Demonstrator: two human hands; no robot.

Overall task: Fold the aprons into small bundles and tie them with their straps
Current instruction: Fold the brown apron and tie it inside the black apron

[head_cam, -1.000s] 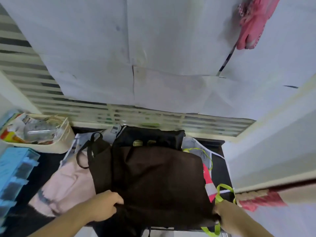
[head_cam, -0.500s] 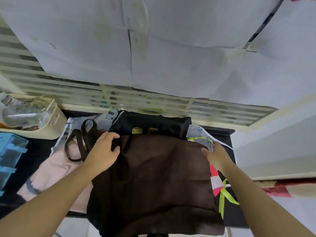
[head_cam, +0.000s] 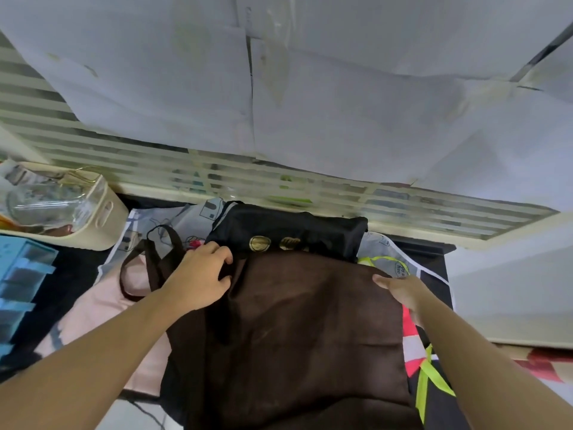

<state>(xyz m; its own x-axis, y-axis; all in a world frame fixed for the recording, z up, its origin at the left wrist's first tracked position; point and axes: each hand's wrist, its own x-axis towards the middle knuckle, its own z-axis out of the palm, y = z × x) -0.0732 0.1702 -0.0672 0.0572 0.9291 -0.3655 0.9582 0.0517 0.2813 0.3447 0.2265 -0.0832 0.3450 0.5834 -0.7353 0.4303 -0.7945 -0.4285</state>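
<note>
Both hands are working at the far edge of the brown apron [head_cam: 297,330], which is lying folded over itself on the dark counter [head_cam: 434,252] in the middle of the view. The left hand [head_cam: 201,277] is sitting at the apron's upper left corner, its fingers curling down and pinching the cloth there, just beside the apron's brown strap loop [head_cam: 145,265], which is trailing off to the left over a pale pink cloth [head_cam: 102,308]. The right hand [head_cam: 400,290] is holding the upper right corner, its thumb lying on top of the fabric while the fingers are going under the edge out of sight.

Just beyond the brown apron, a black folded cloth [head_cam: 291,231] with two gold round marks is lying against the slatted window frame [head_cam: 186,169]. A printed white sheet [head_cam: 192,218] is spreading under the pile. To the right, a red and grey cloth with neon yellow straps [head_cam: 428,386] is showing from under the brown one. At far left, a cream basket [head_cam: 102,218] is holding a clear glass jar [head_cam: 46,203], and a blue plastic organiser [head_cam: 24,274] is standing below it.
</note>
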